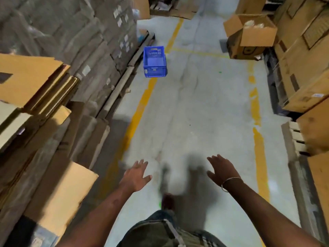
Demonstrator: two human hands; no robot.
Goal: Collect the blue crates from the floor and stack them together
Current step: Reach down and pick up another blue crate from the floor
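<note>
Ahead, one blue crate (pixel 154 61) sits on the floor; both hands, left (pixel 136 175) and right (pixel 221 169), spread empty.

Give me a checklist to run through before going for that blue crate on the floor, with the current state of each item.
1. Both hands free: ok. The left hand and right hand are open and hold nothing.
2. Crate located: ok. One blue crate stands upright on the floor, ahead by the left yellow line.
3. Crate empty: ok, its inside looks bare.
4. Path clear: ok. No obstacle lies on the aisle between the person and the crate.
5. Within reach: not ok. The crate is well ahead of both hands.
6. Other crates or a stack to join: cannot tell, none in view.
</note>
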